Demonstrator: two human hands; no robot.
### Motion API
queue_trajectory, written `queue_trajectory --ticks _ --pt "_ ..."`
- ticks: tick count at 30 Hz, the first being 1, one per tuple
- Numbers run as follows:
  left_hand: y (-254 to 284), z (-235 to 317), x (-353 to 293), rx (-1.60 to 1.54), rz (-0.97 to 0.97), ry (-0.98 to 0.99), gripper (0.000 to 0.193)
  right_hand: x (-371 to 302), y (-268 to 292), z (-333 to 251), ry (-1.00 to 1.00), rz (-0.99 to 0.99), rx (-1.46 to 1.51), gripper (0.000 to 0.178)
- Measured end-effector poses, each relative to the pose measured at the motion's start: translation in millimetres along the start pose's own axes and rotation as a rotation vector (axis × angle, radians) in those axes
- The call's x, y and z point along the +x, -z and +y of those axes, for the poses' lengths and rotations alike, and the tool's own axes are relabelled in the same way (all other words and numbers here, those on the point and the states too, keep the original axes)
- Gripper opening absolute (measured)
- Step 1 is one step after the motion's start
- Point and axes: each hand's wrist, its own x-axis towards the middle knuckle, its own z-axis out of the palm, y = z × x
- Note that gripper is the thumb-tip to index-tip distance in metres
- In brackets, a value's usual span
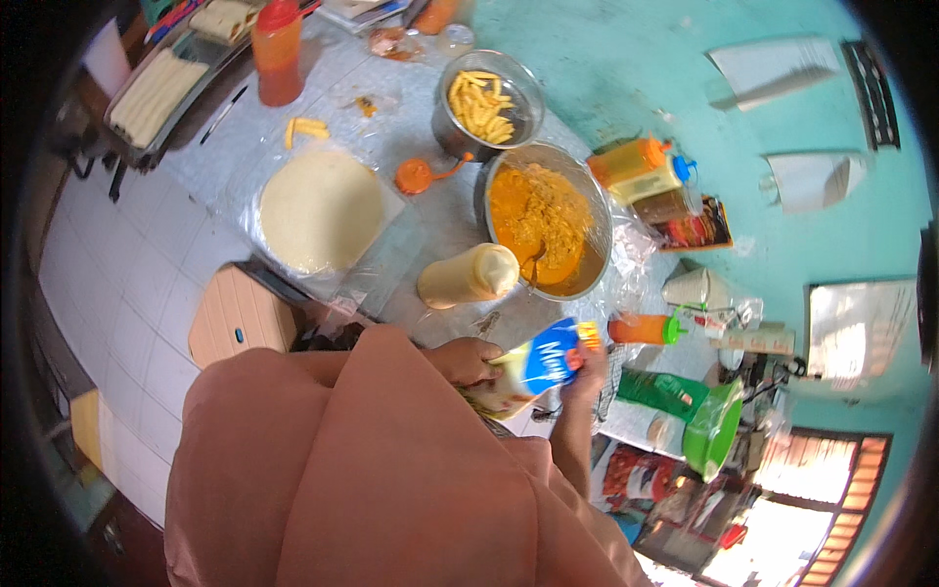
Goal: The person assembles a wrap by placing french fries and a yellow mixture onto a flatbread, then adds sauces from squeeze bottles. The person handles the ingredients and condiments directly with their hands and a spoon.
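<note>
Between my two hands is a soft blue, yellow and white mayonnaise pouch [548, 360]. My left hand [468, 361] grips one end, and my right hand [585, 375] is wrapped round the other. Just beyond the pouch stands a capless squeeze bottle [445, 284] full of something pale and creamy. An orange nozzle cap [412, 177] lies farther back on the table. To the right of the bottle, a metal bowl [603, 230] holds a chunky orange filling with a spoon in it. A round, pale flatbread [323, 210] lies flat to the left.
Behind the filling, fries [479, 106] fill a smaller metal bowl. A red sauce bottle [279, 61] and a tray of rolled wraps [156, 93] occupy the far left. Along the wall are several squeeze bottles [636, 161]. A green-capped bottle [641, 329] and a green basin [714, 430] sit at right.
</note>
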Motion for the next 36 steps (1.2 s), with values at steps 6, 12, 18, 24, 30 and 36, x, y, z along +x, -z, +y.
queue_trajectory --ticks 6,12,18,24,30,36 --pt "-1.4 -13.2 -15.5 0.484 0.116 -0.253 0.032 72.7 138.3 50.7 0.083 0.247 0.044 0.026" --pt "41.2 -8.4 -74.7 0.351 0.371 -0.260 0.017 58.6 104.9 67.6 -0.076 0.293 -0.412 0.064" --pt "159.0 6.3 -58.4 0.756 0.973 -0.331 0.014 2.1 68.1 69.6 0.494 0.360 -1.247 0.062" --pt "233.2 -12.8 21.3 1.032 0.844 -0.132 0.068 -39.1 20.9 48.0 0.604 0.035 -1.011 0.040" --pt "229.4 -14.7 59.3 1.238 0.811 0.083 0.060 -65.8 -44.0 6.9 0.616 -0.274 -0.727 0.043" --pt "214.9 8.5 33.2 1.083 0.932 0.104 0.067 -58.4 -106.3 -15.7 0.509 -0.454 -0.646 0.065"
